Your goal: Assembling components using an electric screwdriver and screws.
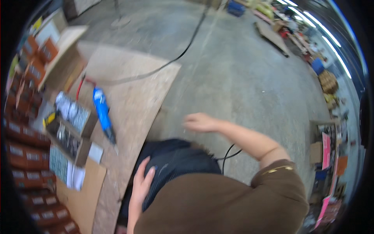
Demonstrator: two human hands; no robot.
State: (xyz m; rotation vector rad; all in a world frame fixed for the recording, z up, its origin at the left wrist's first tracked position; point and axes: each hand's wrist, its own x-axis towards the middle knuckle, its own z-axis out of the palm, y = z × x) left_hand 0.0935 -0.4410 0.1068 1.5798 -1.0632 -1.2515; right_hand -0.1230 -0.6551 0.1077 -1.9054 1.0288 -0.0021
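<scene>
My left hand [143, 177] rests against the dark trousers [175, 156] at my lap, thumb and fingers stretched out and holding nothing that shows. Out over the concrete floor, my right hand [198, 122] hangs at the end of a bent arm with its fingers curled in. Its palm faces away and is slightly blurred, so whatever may be inside is hidden. A blue power screwdriver [102, 109] lies on the wooden tabletop [132, 93] to my left, touched by neither hand. Beside it stands a divided box [80, 146] with small metal parts.
Stacked reddish-brown boxes [29, 156] line the far left. A cardboard sheet [87, 195] and white papers [75, 176] lie on the table. A black cable [191, 43] hangs across its far side. Shelves with mixed goods [327, 156] stand at the right.
</scene>
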